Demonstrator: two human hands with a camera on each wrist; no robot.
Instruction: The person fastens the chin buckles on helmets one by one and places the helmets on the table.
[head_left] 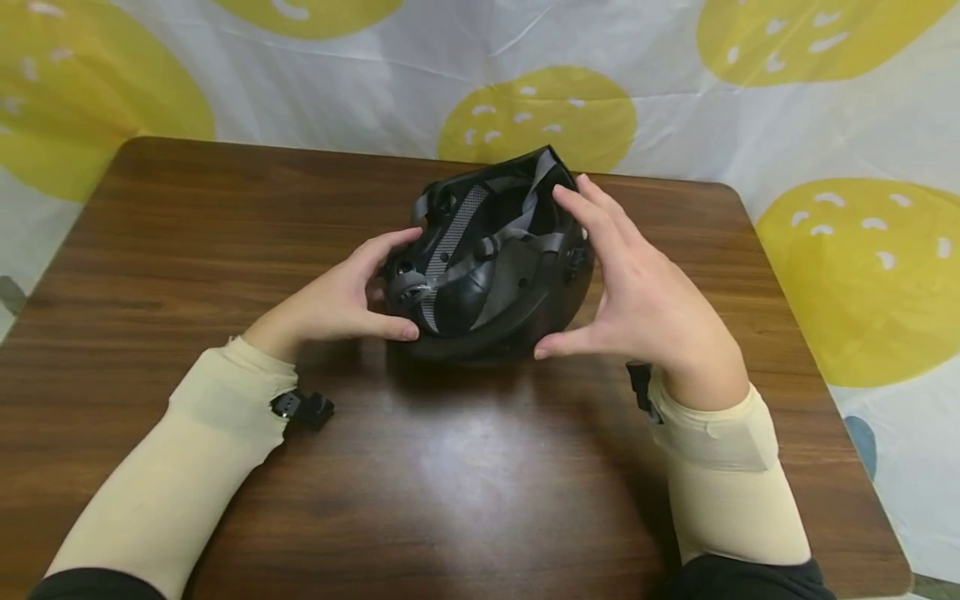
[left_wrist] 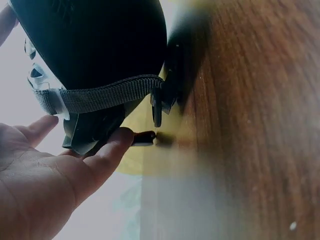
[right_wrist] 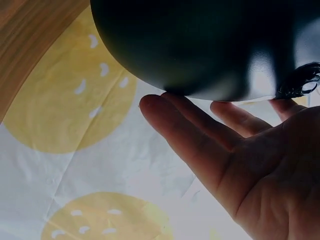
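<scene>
**Two hands cradling an upturned black helmet**

Left hand (head_left: 341,292) is resting against the near-left side of the helmet (head_left: 487,267), fingers loosely curved along the rim, thumb lying low against the shell near the tabletop. Not a tight grip; the palm is staying open, as the left wrist view is showing (left_wrist: 45,185), with the fingertips just touching the helmet's (left_wrist: 95,45) edge.

Right hand (head_left: 630,292) is spreading wide over the right side of the helmet, fingers nearly straight and reaching up to the far rim, thumb pointing in at the lower shell. From the right wrist view, the open fingers (right_wrist: 200,135) are lying under the smooth rounded shell (right_wrist: 200,45), touching it.

The helmet is sitting upside down, tilted, near the middle of the brown wooden table (head_left: 187,250), its padded inside and grey straps (head_left: 450,233) facing up. A grey strap (left_wrist: 105,97) is running across the shell in the left wrist view, ending at a dark buckle (left_wrist: 157,105).

Both forearms are wearing cream sleeves (head_left: 187,467). Behind the table, a white cloth with big yellow circles (head_left: 536,117) is hanging.
</scene>
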